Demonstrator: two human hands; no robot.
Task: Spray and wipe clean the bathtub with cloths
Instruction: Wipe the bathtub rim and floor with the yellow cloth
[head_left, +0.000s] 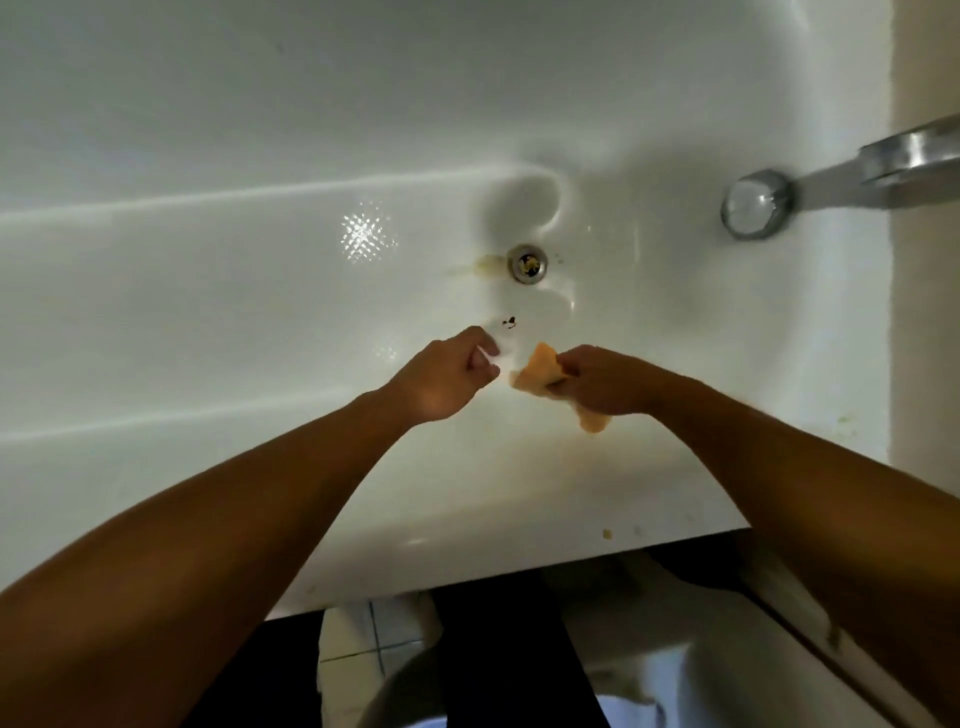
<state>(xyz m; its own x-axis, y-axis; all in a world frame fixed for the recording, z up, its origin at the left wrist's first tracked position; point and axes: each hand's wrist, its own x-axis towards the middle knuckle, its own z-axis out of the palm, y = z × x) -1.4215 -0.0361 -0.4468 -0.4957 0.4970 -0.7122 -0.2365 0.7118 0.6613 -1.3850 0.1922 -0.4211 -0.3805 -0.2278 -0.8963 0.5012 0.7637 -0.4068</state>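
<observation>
I look down into a white bathtub (260, 260). My right hand (597, 382) grips an orange cloth (537, 371) over the tub floor, and a tail of the cloth hangs out below the fist. My left hand (447, 374) is just left of it, fingers curled, and seems to pinch something small and white that I cannot make out. Small dark specks (509, 322) lie on the floor between my hands and the metal drain (528, 263). A yellowish stain (485, 265) sits left of the drain.
A chrome tap spout (758, 204) reaches in from the right wall. The tub's near rim (519, 551) carries a few yellowish crumbs at the right. Below the rim are my dark trouser legs, floor tiles and a white fixture (675, 665).
</observation>
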